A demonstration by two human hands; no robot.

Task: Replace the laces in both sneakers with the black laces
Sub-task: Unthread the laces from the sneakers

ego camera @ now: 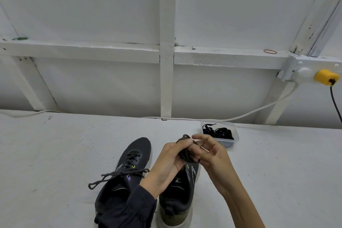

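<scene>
Left hand [167,163], right hand [211,151] grip lace [186,154] above surface [55,153].

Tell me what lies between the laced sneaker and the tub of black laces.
The left hand and right hand holding a dark lace, head view.

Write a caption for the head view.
Left hand and right hand hold a bunched dark lace over a dark sneaker.

Workshop or shed by the look: white-painted timber-framed wall [167,79], white-painted bench [55,144] along it, surface-mounted socket [296,68] with yellow plug [325,77], trailing cable [259,111].
</scene>
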